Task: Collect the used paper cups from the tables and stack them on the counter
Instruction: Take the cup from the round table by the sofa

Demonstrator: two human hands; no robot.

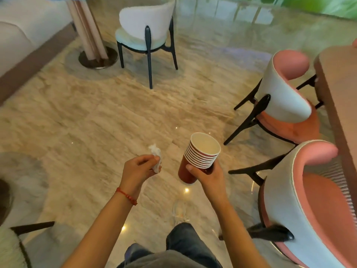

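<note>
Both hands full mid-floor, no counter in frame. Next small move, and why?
Probably keep walking toward the counter: the right hand grips the cup stack, tilted, the left hand holds a crumpled tissue, so neither can pick up more.

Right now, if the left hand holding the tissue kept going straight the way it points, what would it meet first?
Probably nothing close: the left hand, pinching the crumpled tissue, points over open floor. The white chair lies farther along that line, though depth is unclear.
</note>
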